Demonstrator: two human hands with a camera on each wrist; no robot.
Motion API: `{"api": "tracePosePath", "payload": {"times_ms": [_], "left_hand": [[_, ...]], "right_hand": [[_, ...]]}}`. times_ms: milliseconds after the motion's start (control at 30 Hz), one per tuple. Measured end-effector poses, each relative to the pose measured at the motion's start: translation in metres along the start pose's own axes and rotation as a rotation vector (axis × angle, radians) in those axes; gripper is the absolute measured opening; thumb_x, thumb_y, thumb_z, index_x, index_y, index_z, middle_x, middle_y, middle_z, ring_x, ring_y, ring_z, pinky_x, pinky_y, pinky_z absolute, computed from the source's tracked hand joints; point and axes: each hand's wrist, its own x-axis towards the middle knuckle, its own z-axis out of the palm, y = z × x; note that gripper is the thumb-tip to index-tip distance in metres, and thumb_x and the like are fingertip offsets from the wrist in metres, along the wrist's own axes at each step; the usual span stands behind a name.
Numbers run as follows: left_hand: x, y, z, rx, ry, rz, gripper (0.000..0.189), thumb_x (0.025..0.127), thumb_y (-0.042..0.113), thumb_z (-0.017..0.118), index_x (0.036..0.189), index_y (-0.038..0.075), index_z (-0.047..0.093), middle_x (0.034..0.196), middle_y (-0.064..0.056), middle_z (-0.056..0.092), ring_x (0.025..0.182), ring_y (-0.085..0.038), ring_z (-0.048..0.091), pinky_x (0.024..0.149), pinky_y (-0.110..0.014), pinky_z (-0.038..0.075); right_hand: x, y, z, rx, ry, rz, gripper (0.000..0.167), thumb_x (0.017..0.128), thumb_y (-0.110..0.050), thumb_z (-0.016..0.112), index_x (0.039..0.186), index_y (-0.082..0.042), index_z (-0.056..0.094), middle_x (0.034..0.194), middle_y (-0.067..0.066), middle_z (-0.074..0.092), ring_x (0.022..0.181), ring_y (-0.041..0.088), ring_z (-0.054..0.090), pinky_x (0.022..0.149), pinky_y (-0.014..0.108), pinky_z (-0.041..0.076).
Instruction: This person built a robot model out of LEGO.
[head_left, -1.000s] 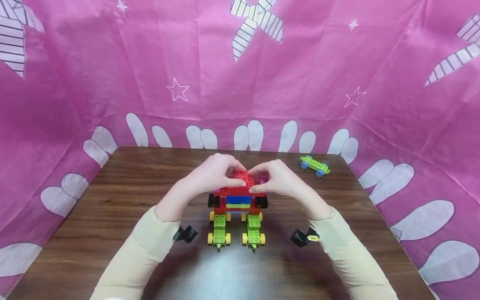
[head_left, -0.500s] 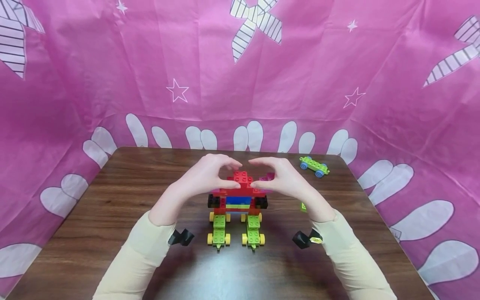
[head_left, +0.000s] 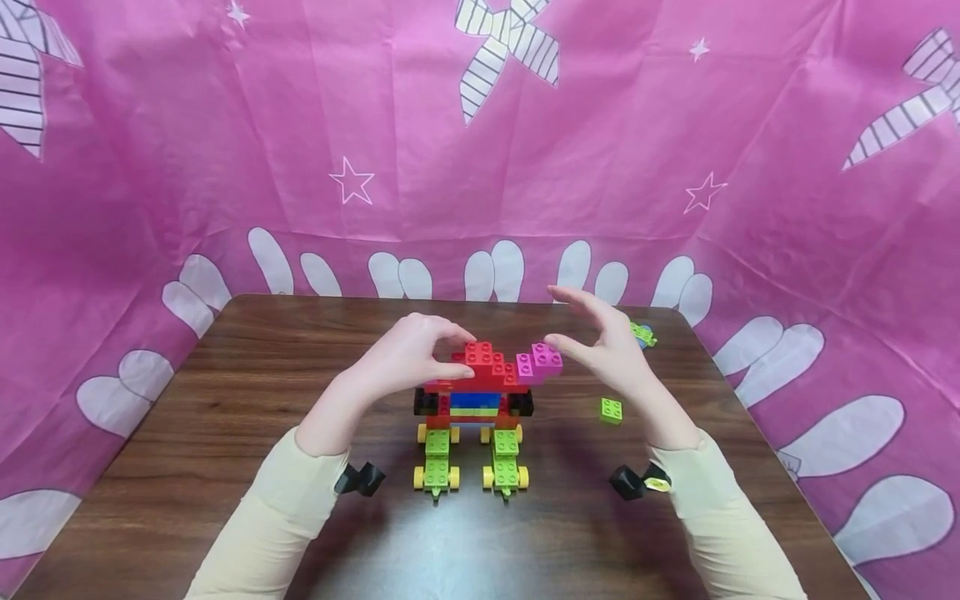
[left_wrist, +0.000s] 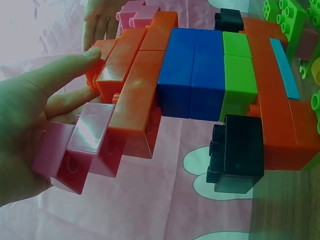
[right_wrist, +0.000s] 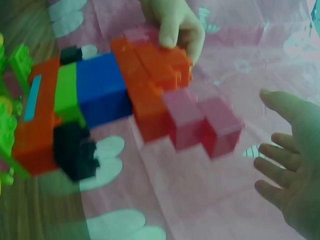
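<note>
A stacked toy-brick figure stands on the table, with red bricks [head_left: 487, 358] on top and blue bricks [left_wrist: 191, 75] in its middle. Stepped pink bricks [head_left: 542, 360] jut out at each side, and black bricks [left_wrist: 244, 155] sit lower down. Its base has green wheeled bricks [head_left: 437, 473] with yellow wheels. My left hand [head_left: 396, 360] pinches the upper red brick between thumb and fingers, the thumb on its near face. Just right of the right-hand pink bricks is my right hand [head_left: 617, 350], fingers spread, holding nothing; the right wrist view shows it apart from the figure.
A loose green brick [head_left: 611, 410] lies right of the figure. Farther back, a green wheeled base [head_left: 643, 335] with blue wheels is partly hidden behind my right hand. Pink printed cloth [head_left: 420, 192] surrounds the wooden table [head_left: 247, 400] at the back and sides.
My right hand has left the red bricks and moved right, uncovering the pink bricks and loose green brick. My left hand drew slightly left and remains at the red brick.
</note>
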Motion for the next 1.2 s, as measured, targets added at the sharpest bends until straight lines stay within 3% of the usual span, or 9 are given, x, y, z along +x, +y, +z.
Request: {"api": "tracePosePath", "payload": {"times_ms": [167, 267, 400, 600, 700, 867, 1033, 1200], "left_hand": [[0.001, 0.000, 0.001, -0.008, 0.000, -0.010, 0.043, 0.081, 0.031, 0.080, 0.119, 0.011, 0.071, 0.113, -0.004, 0.073, 0.105, -0.019, 0.067, 0.092, -0.039, 0.055], [0.001, -0.001, 0.001, -0.027, -0.004, -0.023, 0.043, 0.082, 0.031, 0.080, 0.119, 0.012, 0.071, 0.113, -0.003, 0.073, 0.104, -0.019, 0.067, 0.091, -0.038, 0.055], [0.001, -0.001, 0.001, -0.045, -0.004, -0.032, 0.043, 0.082, 0.031, 0.080, 0.119, 0.012, 0.071, 0.112, -0.003, 0.073, 0.103, -0.019, 0.067, 0.090, -0.038, 0.056], [0.001, -0.003, 0.002, -0.058, -0.004, -0.039, 0.043, 0.082, 0.031, 0.080, 0.119, 0.012, 0.071, 0.112, -0.003, 0.073, 0.102, -0.018, 0.067, 0.090, -0.037, 0.056], [0.002, -0.004, 0.003, -0.060, -0.004, -0.036, 0.043, 0.082, 0.031, 0.080, 0.119, 0.012, 0.071, 0.111, -0.003, 0.073, 0.101, -0.018, 0.067, 0.089, -0.037, 0.056], [0.002, -0.006, 0.004, -0.055, 0.000, -0.029, 0.043, 0.082, 0.031, 0.080, 0.119, 0.012, 0.071, 0.110, -0.003, 0.073, 0.100, -0.017, 0.067, 0.088, -0.037, 0.056], [0.002, -0.006, 0.004, -0.058, -0.005, -0.032, 0.043, 0.082, 0.031, 0.080, 0.120, 0.012, 0.070, 0.111, -0.003, 0.073, 0.101, -0.018, 0.067, 0.089, -0.037, 0.056], [0.002, -0.006, 0.004, -0.057, -0.006, -0.031, 0.043, 0.082, 0.031, 0.079, 0.120, 0.012, 0.070, 0.111, -0.003, 0.073, 0.101, -0.018, 0.067, 0.089, -0.037, 0.056]], "right_hand": [[-0.008, 0.021, -0.009, 0.012, 0.107, -0.007, 0.052, 0.082, -0.001, 0.075, 0.131, -0.007, 0.060, 0.128, 0.015, 0.064, 0.115, 0.005, 0.059, 0.099, 0.014, 0.042], [-0.014, 0.036, -0.013, 0.022, 0.135, 0.015, 0.047, 0.081, 0.002, 0.075, 0.127, -0.003, 0.062, 0.124, 0.020, 0.065, 0.110, -0.009, 0.056, 0.096, 0.010, 0.043], [-0.023, 0.061, -0.016, -0.041, 0.111, 0.059, 0.045, 0.082, -0.003, 0.076, 0.125, -0.003, 0.063, 0.122, 0.018, 0.066, 0.107, -0.012, 0.054, 0.092, 0.009, 0.043], [-0.040, 0.094, -0.020, -0.124, 0.039, 0.123, 0.048, 0.081, -0.011, 0.079, 0.125, -0.005, 0.063, 0.120, 0.016, 0.068, 0.107, -0.005, 0.054, 0.091, 0.015, 0.044], [-0.048, 0.107, -0.022, -0.145, -0.006, 0.181, 0.049, 0.081, -0.016, 0.080, 0.126, -0.005, 0.063, 0.123, 0.014, 0.067, 0.112, 0.004, 0.056, 0.096, 0.027, 0.046], [-0.059, 0.125, -0.024, -0.139, -0.129, 0.257, 0.056, 0.080, -0.019, 0.081, 0.129, -0.004, 0.059, 0.129, 0.017, 0.063, 0.123, 0.031, 0.054, 0.102, 0.054, 0.042], [-0.068, 0.141, -0.026, -0.125, -0.245, 0.294, 0.059, 0.080, -0.015, 0.080, 0.132, -0.001, 0.055, 0.132, 0.023, 0.059, 0.123, 0.042, 0.053, 0.101, 0.059, 0.043], [-0.076, 0.152, -0.027, -0.127, -0.294, 0.328, 0.062, 0.080, -0.016, 0.081, 0.132, 0.002, 0.053, 0.132, 0.026, 0.056, 0.120, 0.047, 0.054, 0.098, 0.061, 0.045]]}}
